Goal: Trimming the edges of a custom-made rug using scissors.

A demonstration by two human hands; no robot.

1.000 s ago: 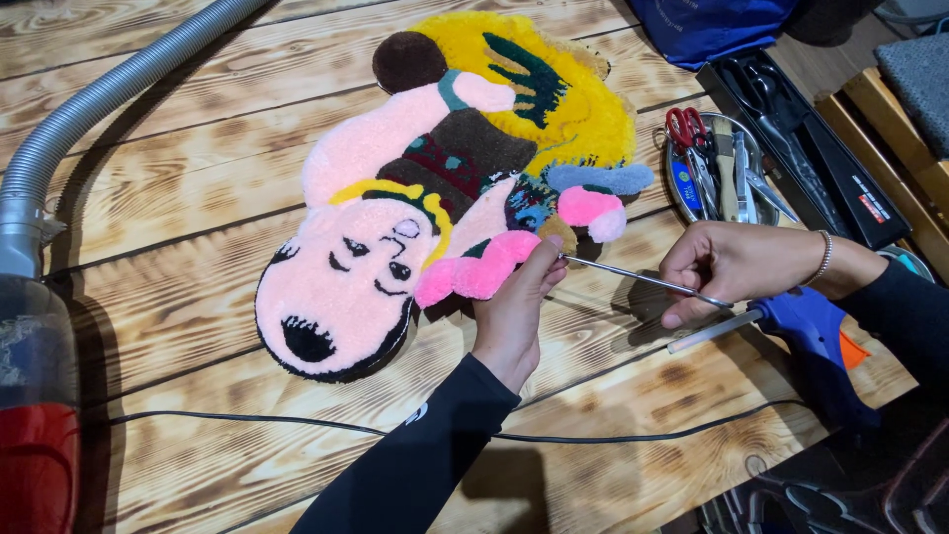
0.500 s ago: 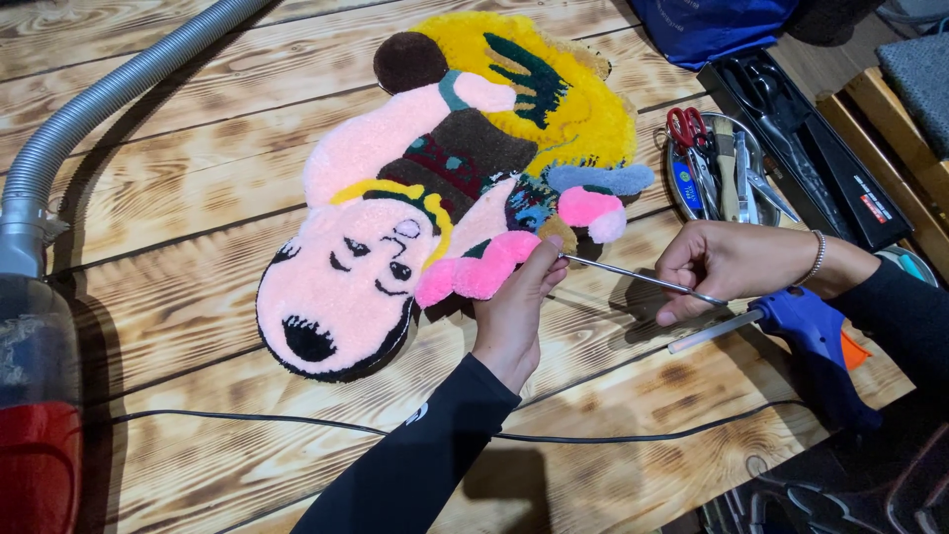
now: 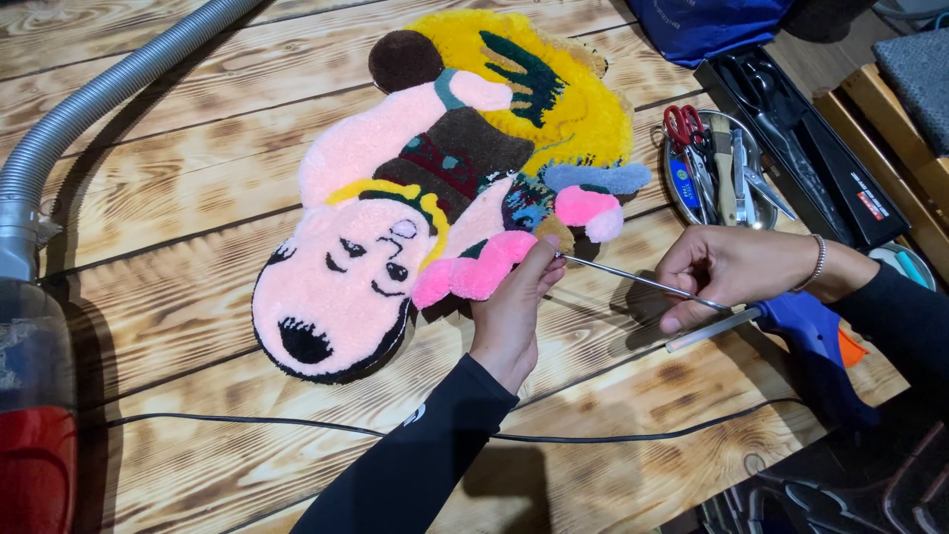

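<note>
One colourful tufted cartoon rug point(image 3: 435, 188) on a wooden plank bench point(image 3: 178, 198). Left hand point(image 3: 511, 307) pinching its pink edge; right hand point(image 3: 732, 265) gripping one thin metal tool point(image 3: 633, 280). Beside: one blue glue gun point(image 3: 811, 331), one red-handled scissors point(image 3: 684, 127).

A grey vacuum hose point(image 3: 89, 104), a blue glue gun point(image 3: 806, 331) and red-handled scissors point(image 3: 685, 127) lie on the wooden table point(image 3: 178, 198).
</note>
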